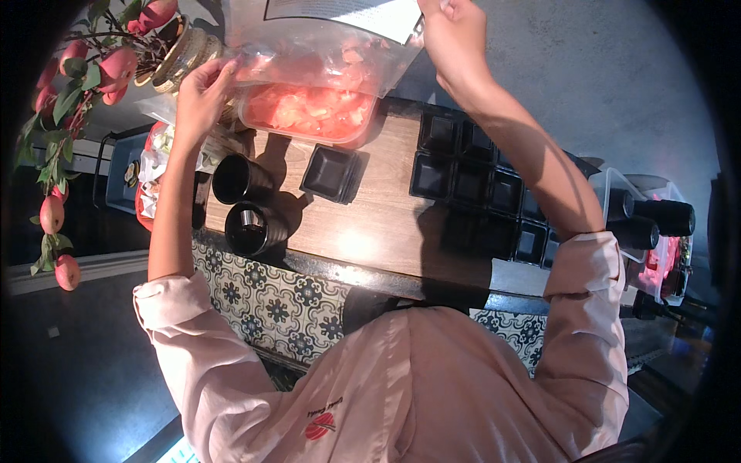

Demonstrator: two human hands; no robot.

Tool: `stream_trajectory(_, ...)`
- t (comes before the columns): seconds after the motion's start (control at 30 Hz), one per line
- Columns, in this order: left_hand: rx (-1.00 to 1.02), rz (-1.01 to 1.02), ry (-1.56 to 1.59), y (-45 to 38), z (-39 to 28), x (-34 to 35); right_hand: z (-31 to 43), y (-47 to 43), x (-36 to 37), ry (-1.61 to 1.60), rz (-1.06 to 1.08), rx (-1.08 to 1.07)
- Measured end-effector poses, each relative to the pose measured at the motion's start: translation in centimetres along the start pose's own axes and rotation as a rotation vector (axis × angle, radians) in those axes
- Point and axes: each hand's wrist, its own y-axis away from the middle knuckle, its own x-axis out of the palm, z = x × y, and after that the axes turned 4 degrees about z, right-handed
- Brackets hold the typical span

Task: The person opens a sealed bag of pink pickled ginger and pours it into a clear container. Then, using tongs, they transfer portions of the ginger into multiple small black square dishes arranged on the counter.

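My left hand [205,87] pinches the lower left edge of a clear plastic bag [289,35] that bears a printed label. Higher up on the right, my right hand [454,35] grips the bag's other side beside the label. Pink slices, which look like pickled ginger, cling inside the bag. Under its lower edge stands a clear plastic tub [347,140] heaped with pink ginger slices [312,110]. The bag covers the tub's far part. Nearer to me, a small stack of square black dishes [329,172] sits on the wooden table [370,214].
Two black cups [238,178] stand at the left, the nearer one with a metal object inside. Several black square dishes [454,182] fill the right side. Beyond them are plastic bins [660,260] with black cups. A wicker vase [191,55] with artificial fruit branches [116,69] stands far left.
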Motion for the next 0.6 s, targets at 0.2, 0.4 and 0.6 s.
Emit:
stream_trajectory(0.2,0.155,0.062,-0.009,-1.5,-1.2,0.7,-1.1,2.1,0.2,-0.220,-0.045,0.197)
stream_trajectory(0.4,0.097,0.112,-0.032,-2.8,-1.1,0.5,-2.1,2.6,0.3,-0.191,-0.092,0.174)
stream_trajectory(0.6,0.128,0.019,-0.156,-2.5,-1.4,0.9,-2.0,2.7,0.3,-0.226,-0.146,0.180)
